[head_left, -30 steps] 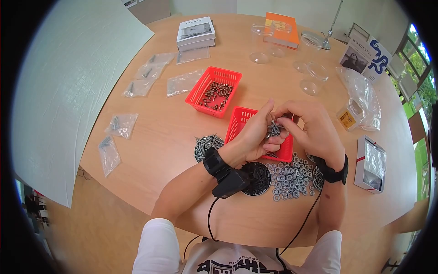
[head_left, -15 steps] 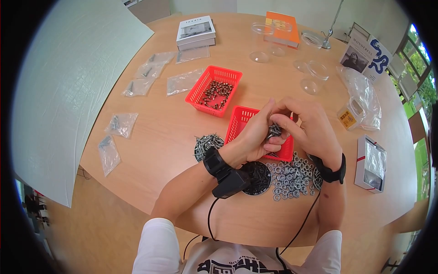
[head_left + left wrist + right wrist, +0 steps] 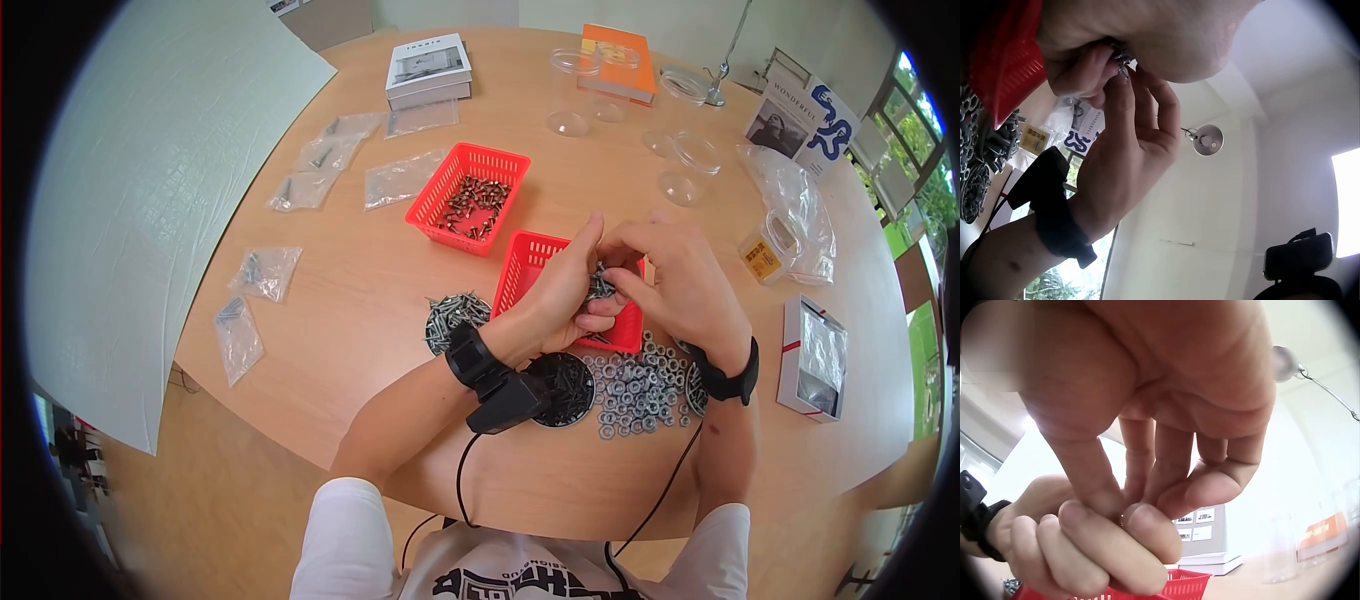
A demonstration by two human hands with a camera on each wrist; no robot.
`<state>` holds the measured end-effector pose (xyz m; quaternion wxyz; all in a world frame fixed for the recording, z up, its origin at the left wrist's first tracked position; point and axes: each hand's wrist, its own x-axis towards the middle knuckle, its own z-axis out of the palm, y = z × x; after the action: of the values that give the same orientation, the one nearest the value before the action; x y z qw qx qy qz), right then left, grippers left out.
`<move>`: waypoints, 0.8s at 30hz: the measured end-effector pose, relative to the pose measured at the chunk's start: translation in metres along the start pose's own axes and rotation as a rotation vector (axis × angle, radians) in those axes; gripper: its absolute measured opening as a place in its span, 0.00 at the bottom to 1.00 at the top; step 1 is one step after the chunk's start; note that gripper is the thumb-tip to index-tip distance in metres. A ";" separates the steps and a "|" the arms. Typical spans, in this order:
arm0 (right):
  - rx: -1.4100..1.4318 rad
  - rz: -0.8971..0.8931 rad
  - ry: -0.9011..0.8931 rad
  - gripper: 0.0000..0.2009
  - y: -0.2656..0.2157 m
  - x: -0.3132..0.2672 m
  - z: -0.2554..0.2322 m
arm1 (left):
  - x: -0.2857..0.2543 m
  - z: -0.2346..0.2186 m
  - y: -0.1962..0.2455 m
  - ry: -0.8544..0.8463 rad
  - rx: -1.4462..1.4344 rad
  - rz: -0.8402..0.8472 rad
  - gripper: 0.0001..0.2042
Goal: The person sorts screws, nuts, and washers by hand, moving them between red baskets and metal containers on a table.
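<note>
Above the nearer red basket (image 3: 517,262), the left hand (image 3: 557,295) holds a small heap of metal screws (image 3: 601,285) in its curled fingers. The right hand (image 3: 682,278) meets it from the right, thumb and fingertips at the screws. In the left wrist view the right hand's thumb and fingertips touch the silvery screws (image 3: 1122,60) beside the left fingers. Whether the right hand pinches a single screw cannot be made out. In the right wrist view the left hand's fingers (image 3: 1094,550) are curled and cover most of what they hold.
Another red basket (image 3: 468,200) holds brownish screws. Near the forearms are a dish of silver screws (image 3: 457,320), a dish of dark screws (image 3: 563,390) and loose nuts (image 3: 640,388). Clear jars (image 3: 682,170), plastic bags (image 3: 240,340), books (image 3: 428,72) and an open box (image 3: 812,360) stand or lie farther out.
The right thumb and fingers have shifted slightly over the screws, showing more of them than half a second ago. The left hand has stayed nearly still.
</note>
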<state>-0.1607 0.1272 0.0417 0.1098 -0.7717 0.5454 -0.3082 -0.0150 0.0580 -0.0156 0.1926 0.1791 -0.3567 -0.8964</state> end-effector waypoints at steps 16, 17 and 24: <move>0.119 -0.003 0.151 0.06 -0.005 -0.001 -0.006 | 0.002 -0.009 -0.001 -0.007 -0.070 -0.051 0.31; 0.121 0.013 0.132 0.06 -0.004 -0.001 -0.008 | 0.000 -0.005 0.001 0.037 -0.079 -0.053 0.32; 0.130 0.048 0.106 0.06 -0.003 -0.001 -0.011 | 0.000 -0.004 0.003 0.136 -0.109 0.006 0.33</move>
<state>-0.1653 0.1314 0.0518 0.1379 -0.7321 0.5478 -0.3807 -0.0122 0.0540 -0.0159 0.2286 0.2277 -0.2942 -0.8996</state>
